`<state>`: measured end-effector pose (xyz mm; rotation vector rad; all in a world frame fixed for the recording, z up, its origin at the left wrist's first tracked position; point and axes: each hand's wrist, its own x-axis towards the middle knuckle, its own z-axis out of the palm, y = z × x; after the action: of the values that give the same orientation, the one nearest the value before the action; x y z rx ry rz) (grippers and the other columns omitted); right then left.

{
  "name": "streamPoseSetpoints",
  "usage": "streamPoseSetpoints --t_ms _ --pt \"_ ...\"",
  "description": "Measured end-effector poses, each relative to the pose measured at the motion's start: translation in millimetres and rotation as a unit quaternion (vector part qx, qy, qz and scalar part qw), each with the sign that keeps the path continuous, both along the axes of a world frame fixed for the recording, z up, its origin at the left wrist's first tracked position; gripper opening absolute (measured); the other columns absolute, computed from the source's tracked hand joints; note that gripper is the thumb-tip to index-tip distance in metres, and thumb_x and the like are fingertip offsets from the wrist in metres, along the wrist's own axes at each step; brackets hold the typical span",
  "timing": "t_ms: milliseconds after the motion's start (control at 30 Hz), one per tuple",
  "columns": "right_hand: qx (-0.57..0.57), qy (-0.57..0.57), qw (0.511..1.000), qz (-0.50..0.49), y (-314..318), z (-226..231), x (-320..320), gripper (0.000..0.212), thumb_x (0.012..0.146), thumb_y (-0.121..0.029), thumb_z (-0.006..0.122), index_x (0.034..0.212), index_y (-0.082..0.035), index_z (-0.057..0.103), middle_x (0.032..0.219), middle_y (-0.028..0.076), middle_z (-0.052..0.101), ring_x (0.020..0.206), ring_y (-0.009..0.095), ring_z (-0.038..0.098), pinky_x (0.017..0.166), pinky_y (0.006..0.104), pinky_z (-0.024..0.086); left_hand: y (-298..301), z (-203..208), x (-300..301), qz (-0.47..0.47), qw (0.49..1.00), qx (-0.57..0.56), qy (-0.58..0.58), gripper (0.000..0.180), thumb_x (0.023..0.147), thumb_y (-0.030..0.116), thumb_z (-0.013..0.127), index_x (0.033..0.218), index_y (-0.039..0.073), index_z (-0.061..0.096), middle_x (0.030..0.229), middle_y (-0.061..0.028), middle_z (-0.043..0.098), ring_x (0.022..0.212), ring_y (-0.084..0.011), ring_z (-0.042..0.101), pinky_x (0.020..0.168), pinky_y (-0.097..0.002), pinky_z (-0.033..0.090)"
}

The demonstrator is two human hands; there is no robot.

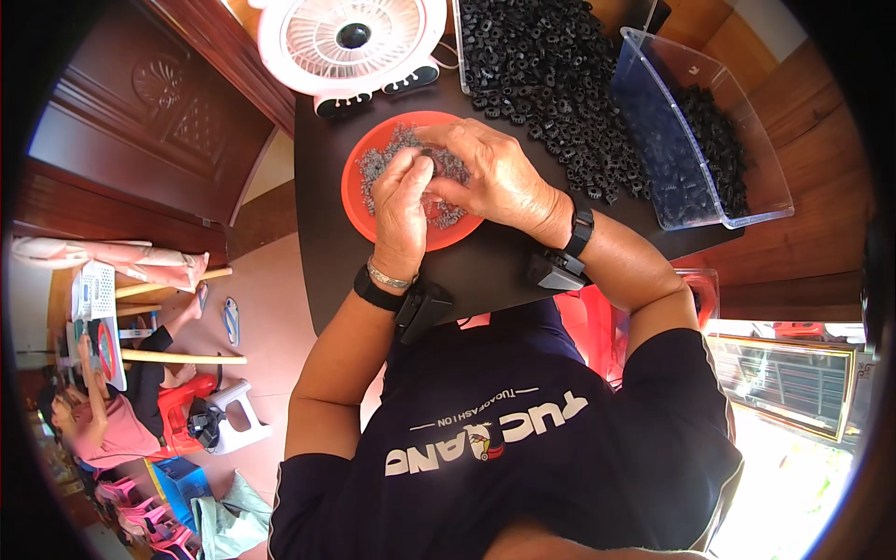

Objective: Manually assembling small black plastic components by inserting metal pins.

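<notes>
Both my hands meet above a round orange-red tray [353, 201] that holds many small grey pieces [376, 161]. My left hand [399, 207] is closed, its thumb and fingers pinched by a small black part [427, 151] that is mostly covered. Around the same spot curls my right hand [499, 177], its index finger arched over the left fingertips and its thumb below them. What the right fingertips grip is hidden between the hands. Both wrists wear black straps with dark box-like devices.
A heap of black ring-like parts [560, 84] spreads over the dark table [327, 271]. Right of it, a clear plastic bin [686, 149] holds more black parts. A pink-and-white fan [359, 33] stands behind the tray. Another person [117, 425] sits at far left.
</notes>
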<state>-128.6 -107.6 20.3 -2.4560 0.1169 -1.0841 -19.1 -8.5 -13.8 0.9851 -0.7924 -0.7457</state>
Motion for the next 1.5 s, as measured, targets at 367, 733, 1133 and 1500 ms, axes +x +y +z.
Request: streamPoseSetpoints --t_ms 367,733,1133,1500 --pt "-0.054 0.023 0.998 0.026 -14 -11 -2 0.028 0.075 -0.013 0.068 0.099 -0.001 0.059 0.090 0.015 0.061 0.083 0.033 0.061 0.074 0.0390 0.051 -2 -4 5 -0.030 0.995 0.088 -0.047 0.026 0.096 0.020 0.045 0.077 0.004 0.055 0.062 -0.0008 0.054 0.054 -0.0070 0.050 0.051 -0.0199 0.040" --pt "-0.135 -0.093 0.982 -0.092 -35 37 -39 0.032 0.078 -0.026 0.069 0.099 -0.004 0.059 0.087 0.012 0.061 0.080 0.031 0.060 0.072 0.0394 0.050 21 23 22 0.126 0.952 0.106 -0.258 0.026 0.096 0.022 0.047 0.091 0.001 0.063 0.071 -0.0006 0.057 0.066 -0.0078 0.054 0.061 -0.0217 0.043" --pt "-0.119 -0.201 0.914 -0.332 -32 81 -152 0.041 0.078 -0.002 0.061 0.118 0.005 0.052 0.117 0.023 0.053 0.104 0.039 0.051 0.090 0.0424 0.044 125 -39 24 0.280 0.803 0.253 -0.462 0.027 0.089 0.015 0.054 0.108 -0.002 0.060 0.110 -0.0144 0.058 0.107 -0.0277 0.052 0.094 -0.0361 0.039" --pt "0.037 -0.004 0.969 -0.246 9 -67 -166 0.014 0.076 -0.013 0.066 0.087 -0.006 0.064 0.086 0.009 0.062 0.086 0.028 0.060 0.074 0.0366 0.051 126 -46 28 0.253 0.720 0.269 -0.587 0.024 0.086 0.016 0.057 0.102 -0.001 0.061 0.108 -0.0173 0.058 0.105 -0.0335 0.052 0.094 -0.0401 0.039"
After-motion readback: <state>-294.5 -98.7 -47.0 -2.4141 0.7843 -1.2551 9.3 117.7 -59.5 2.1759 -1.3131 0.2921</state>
